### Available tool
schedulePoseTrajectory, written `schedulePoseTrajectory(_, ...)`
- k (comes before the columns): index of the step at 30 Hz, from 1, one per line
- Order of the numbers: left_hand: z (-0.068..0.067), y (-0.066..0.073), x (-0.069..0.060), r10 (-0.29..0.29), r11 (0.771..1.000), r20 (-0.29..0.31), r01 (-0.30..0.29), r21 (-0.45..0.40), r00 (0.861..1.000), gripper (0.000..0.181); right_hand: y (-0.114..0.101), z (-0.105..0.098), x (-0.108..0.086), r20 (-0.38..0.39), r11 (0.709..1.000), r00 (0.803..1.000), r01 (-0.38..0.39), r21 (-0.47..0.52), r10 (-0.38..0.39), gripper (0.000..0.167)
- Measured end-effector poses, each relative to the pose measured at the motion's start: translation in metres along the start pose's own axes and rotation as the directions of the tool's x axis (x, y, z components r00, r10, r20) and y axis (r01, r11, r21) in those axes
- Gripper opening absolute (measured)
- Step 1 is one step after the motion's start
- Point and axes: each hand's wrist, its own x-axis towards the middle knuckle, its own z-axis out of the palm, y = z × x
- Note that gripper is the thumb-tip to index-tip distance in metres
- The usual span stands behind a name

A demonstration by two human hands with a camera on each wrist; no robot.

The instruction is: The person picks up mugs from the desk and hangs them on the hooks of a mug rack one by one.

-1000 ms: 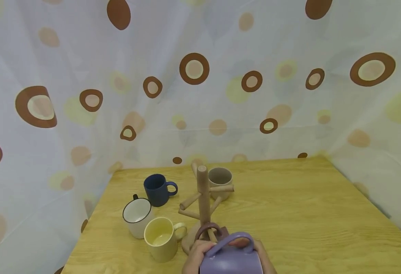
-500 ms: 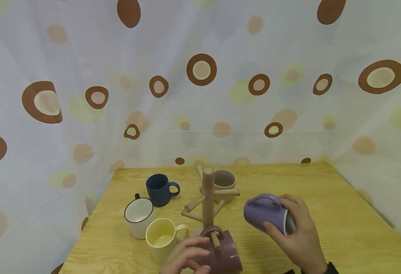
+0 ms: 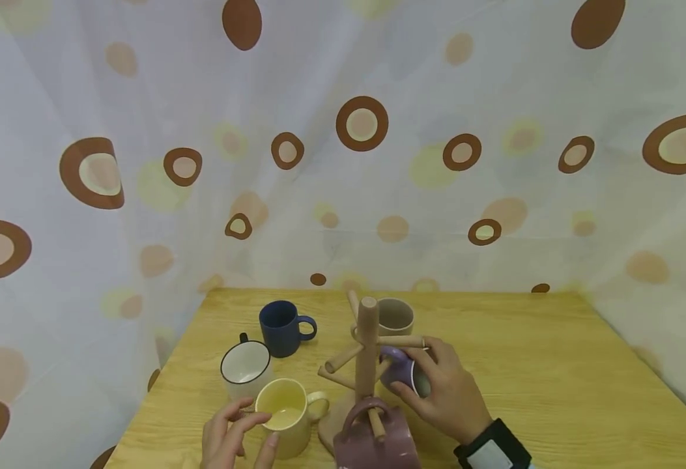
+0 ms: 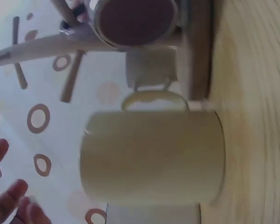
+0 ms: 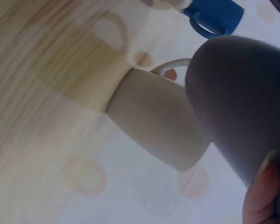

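Note:
My right hand [image 3: 451,391] grips a purple mug [image 3: 400,372] on its side, its handle close to a lower peg of the wooden mug tree [image 3: 367,358]. Whether the peg passes through that handle I cannot tell. In the right wrist view the purple mug [image 5: 238,98] looks dark, with a fingertip on it. On the front peg a mauve mug [image 3: 378,446] hangs by its handle. My left hand [image 3: 234,438] is at the near side of a yellow mug [image 3: 288,433], fingers spread and loosely bent, holding nothing; the left wrist view shows them apart from the yellow mug [image 4: 154,158].
A white mug with a dark rim [image 3: 247,368] and a blue mug [image 3: 282,332] stand left of the tree. Behind the tree is a grey mug [image 3: 395,316]. A patterned curtain [image 3: 413,202] encloses the wooden table [image 3: 530,365] at the back and sides.
Both hands were at the purple mug; the left let go and moved left to the yellow mug. The right hand swung the purple mug out right, then in to the tree's right side.

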Motion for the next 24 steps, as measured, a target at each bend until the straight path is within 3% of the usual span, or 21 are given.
schedulePoseTrajectory(2, 0.001, -0.004, 0.0, -0.027, 0.998, 0.032, 0.025, 0.055, 0.999, 0.042, 0.001, 0.003, -0.003, 0.002, 0.999, 1.0, 0.027, 0.016, -0.027, 0.056)
schedulePoseTrajectory(6, 0.005, -0.015, 0.003, 0.073, 0.989, 0.1, -0.085, 0.12, 0.992, 0.052, 0.004, 0.01, -0.009, 0.002, 0.996, 0.998, 0.069, 0.05, -0.069, 0.059)
schedulePoseTrajectory(9, 0.009, -0.023, 0.008, 0.131, 0.974, 0.194, -0.163, 0.16, 0.972, 0.059, 0.003, 0.015, -0.013, 0.008, 0.994, 0.997, 0.081, 0.074, -0.082, 0.06)
schedulePoseTrajectory(11, 0.008, -0.025, 0.009, 0.106, 0.971, 0.274, -0.159, 0.179, 0.956, 0.062, 0.001, 0.019, -0.013, 0.026, 0.992, 0.996, 0.084, 0.089, -0.087, 0.061)
schedulePoseTrajectory(13, 0.012, -0.025, 0.011, 0.064, 0.975, 0.371, -0.137, 0.176, 0.927, 0.065, -0.001, 0.017, -0.017, 0.054, 0.994, 0.996, 0.065, 0.086, -0.07, 0.062)
schedulePoseTrajectory(17, 0.027, -0.019, 0.016, -0.021, 0.98, 0.558, -0.094, 0.176, 0.83, 0.074, 0.0, 0.007, -0.029, 0.095, 0.998, 0.995, -0.007, 0.058, 0.001, 0.071)
schedulePoseTrajectory(20, 0.042, -0.014, 0.023, -0.018, 0.98, 0.641, -0.115, 0.165, 0.767, 0.076, 0.004, -0.005, -0.037, 0.111, 0.997, 0.992, -0.068, 0.041, 0.063, 0.076)
schedulePoseTrajectory(24, 0.061, -0.008, 0.035, 0.001, 0.974, 0.685, -0.155, 0.163, 0.729, 0.075, 0.008, -0.017, -0.043, 0.143, 0.992, 0.983, -0.12, 0.033, 0.114, 0.081)
